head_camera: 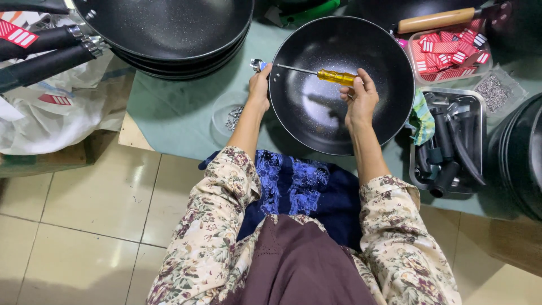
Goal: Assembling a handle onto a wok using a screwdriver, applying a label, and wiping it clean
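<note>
A black speckled frying pan (316,121) without a handle lies on the green-covered table in front of me. My left hand (259,87) grips its left rim, beside a small metal bracket (258,64) on the pan's edge. My right hand (359,93) holds a screwdriver with a yellow handle (336,77) flat across the pan. Its thin shaft points left, and the tip reaches the rim by my left thumb.
A stack of black pans (169,28) with handles sits at the upper left. On the right stand a metal tray of black handles (451,141), a clear box of red tags (449,53), a packet of screws (494,90) and more pans (522,152). A clear dish of screws (231,116) lies left of the pan.
</note>
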